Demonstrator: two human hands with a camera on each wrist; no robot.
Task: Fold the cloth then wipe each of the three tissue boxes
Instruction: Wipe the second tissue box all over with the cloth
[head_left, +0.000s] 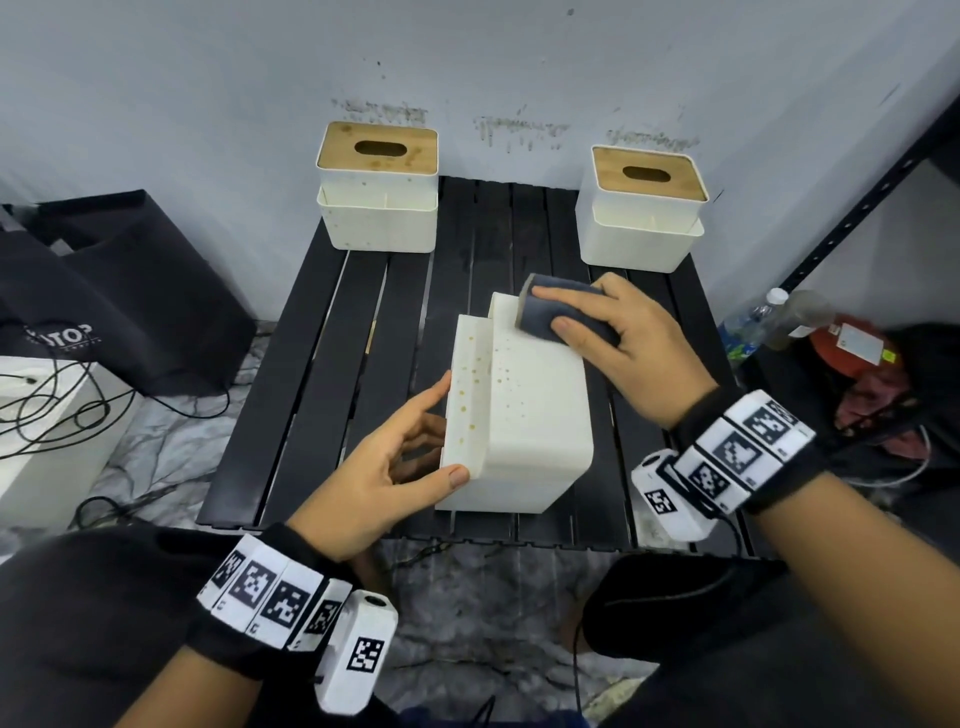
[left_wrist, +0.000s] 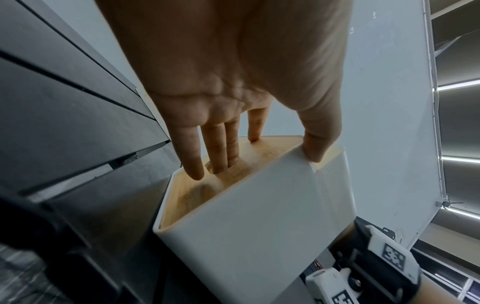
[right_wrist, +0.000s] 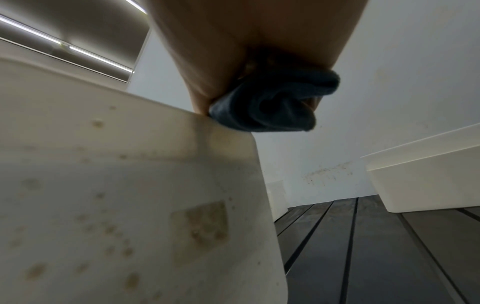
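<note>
- The folding looks done: the dark blue-grey cloth (head_left: 563, 312), bunched into a thick pad, sits in the right hand (head_left: 628, 338), whose fingers (head_left: 571, 328) curl over its top and pinch it.
- The step in hand is wiping the first box. The white plastic tissue box with brown speckled stains (head_left: 511, 410) lies tipped on its side at the middle of the black slatted desk (head_left: 322, 332), and the cloth presses on its far upper edge.
- From the right wrist, the cloth (right_wrist: 270, 107) touches the box's rounded top corner; the wall below it is still spotted (right_wrist: 103, 205).
- The left hand (head_left: 384, 467) steadies the box from the near left: the thumb hooks over the white edge, and the fingers (left_wrist: 218, 148) lie fairly straight against the bamboo lid (left_wrist: 207, 185), which now faces sideways.
- The spots (head_left: 475, 384) lie between the two hands, so I'd judge this face barely started.
- Next, the pad probably needs drawing towards the near end across the stains, with firm pressure, while the left hand braces the box against sliding.
- Two more white boxes with wooden slotted lids stand upright at the back of the desk, one at the left (head_left: 378, 192), one at the right (head_left: 644, 213), well apart and seemingly yet to be wiped.
</note>
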